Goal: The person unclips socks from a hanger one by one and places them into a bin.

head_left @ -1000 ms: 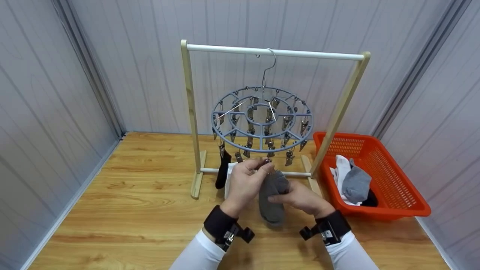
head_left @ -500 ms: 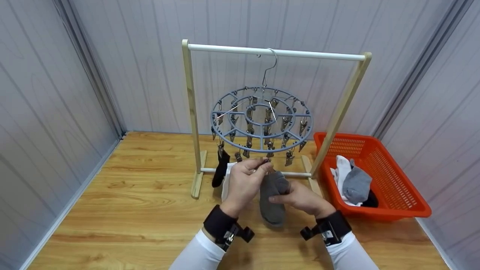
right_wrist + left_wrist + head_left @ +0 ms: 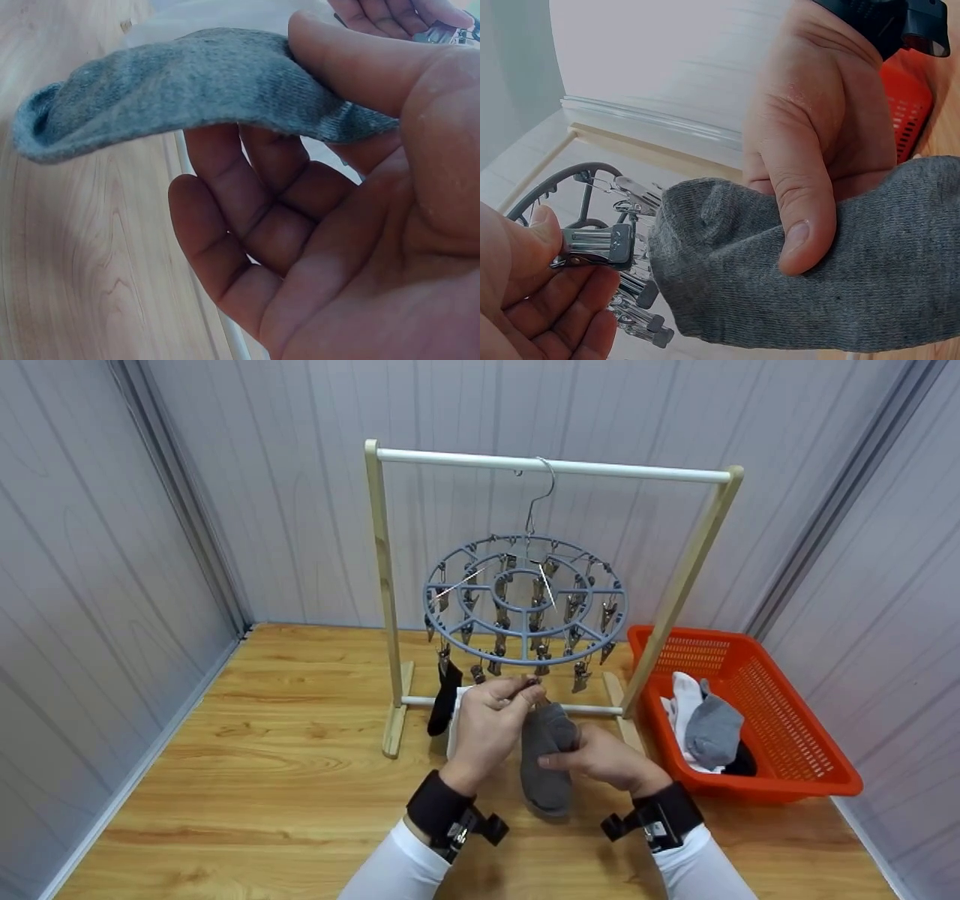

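Observation:
My left hand (image 3: 487, 727) pinches a metal clip (image 3: 596, 244) between thumb and fingers, just below the front rim of a round grey clip hanger (image 3: 523, 661). In the left wrist view the clip's jaws point at the upper edge of a grey sock (image 3: 727, 262), a small gap between them. The right hand (image 3: 604, 757) holds that sock, thumb (image 3: 802, 217) on top and fingers beneath, as the right wrist view also shows. Left of my left hand hang a black sock (image 3: 445, 699) and a white sock (image 3: 454, 724), the white one partly hidden by the hand.
The hanger hooks over the white bar (image 3: 622, 469) of a wooden rack (image 3: 381, 555). Several bare clips (image 3: 581, 676) dangle around its rings. An orange basket (image 3: 806, 697) with white, grey and black socks (image 3: 712, 731) stands on the wood-patterned surface at right.
Both hands stay nearly in place with the clip and the grey sock. The grey sock has shifted very slightly, and the hanging black sock sways a little.

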A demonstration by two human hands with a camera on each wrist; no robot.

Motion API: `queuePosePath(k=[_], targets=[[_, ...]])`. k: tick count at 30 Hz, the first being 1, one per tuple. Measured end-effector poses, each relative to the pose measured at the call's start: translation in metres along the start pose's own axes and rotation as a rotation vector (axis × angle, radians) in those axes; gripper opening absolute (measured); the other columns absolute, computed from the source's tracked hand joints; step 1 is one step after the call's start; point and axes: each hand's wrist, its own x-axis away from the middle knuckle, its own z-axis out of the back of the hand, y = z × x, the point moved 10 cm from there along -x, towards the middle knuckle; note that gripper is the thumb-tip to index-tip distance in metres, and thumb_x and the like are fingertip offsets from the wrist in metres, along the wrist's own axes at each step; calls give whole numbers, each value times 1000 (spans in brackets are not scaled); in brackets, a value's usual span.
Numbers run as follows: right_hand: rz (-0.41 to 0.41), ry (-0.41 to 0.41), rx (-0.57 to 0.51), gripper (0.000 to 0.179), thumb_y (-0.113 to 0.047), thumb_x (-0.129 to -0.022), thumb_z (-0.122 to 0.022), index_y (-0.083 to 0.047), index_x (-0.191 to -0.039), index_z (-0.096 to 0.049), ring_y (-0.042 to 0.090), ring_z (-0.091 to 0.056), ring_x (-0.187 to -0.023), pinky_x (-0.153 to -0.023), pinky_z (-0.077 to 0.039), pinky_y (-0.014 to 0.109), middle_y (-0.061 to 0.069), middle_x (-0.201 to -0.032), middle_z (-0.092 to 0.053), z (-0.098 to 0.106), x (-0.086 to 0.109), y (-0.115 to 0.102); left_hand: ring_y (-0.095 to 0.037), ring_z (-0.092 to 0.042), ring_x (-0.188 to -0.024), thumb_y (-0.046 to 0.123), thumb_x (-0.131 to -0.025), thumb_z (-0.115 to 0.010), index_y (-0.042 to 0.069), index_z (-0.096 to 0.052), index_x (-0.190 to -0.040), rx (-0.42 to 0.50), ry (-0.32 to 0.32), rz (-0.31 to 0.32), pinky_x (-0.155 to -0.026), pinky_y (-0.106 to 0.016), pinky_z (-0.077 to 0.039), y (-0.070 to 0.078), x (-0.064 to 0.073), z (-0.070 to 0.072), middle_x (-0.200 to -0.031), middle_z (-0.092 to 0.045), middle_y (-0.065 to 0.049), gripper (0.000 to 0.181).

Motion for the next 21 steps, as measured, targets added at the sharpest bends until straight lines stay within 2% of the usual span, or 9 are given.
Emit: queuePosePath(k=[7,12,16,18,21], targets=[[-13,-1,-15,32,-19,-102,-83,4,-124,-80,23,-78,-103,-94,-61,32,15,-113,-82,0,1,1,-18,-80,-94,18,-102,-84,9,-88,-115,-9,18,12,-72,-24,-61,1,-1,1,-112,-84,-6,16],[-15,1,-16,32,-19,-102,-82,4,-125,-79,23,-78,-105,-95,-61,32,14,-115,-82,1,1,1,-17,-80,-91,25,-103,-84,9,-88,-113,-74,9,22,-74,-29,-65,4,-1,0,-108,-84,-3,19],[-4,0,-13,33,-19,-102,-82,4,-126,-79,22,-77,-107,-96,-61,32,14,-117,-82,1,2,-1,-21,-78,-99,30,-103,-83,8,-86,-118,-222,-18,-18,-82,-37,-66,14,0,-1,-110,-83,-4,26],[4,-1,-8,32,-19,-103,-82,3,-125,-80,21,-77,-106,-95,-60,31,12,-116,-82,1,1,-2,-24,-76,-105,32,-103,-83,6,-84,-123,-346,-27,-68,-85,-40,-65,23,2,-1,-115,-81,-7,32],[14,-3,10,29,-20,-103,-82,2,-122,-81,20,-76,-102,-92,-60,30,11,-113,-82,0,1,-2,-27,-75,-105,36,-102,-85,3,-82,-124,-564,-18,-168,-84,-42,-64,41,5,1,-114,-80,-11,40]])
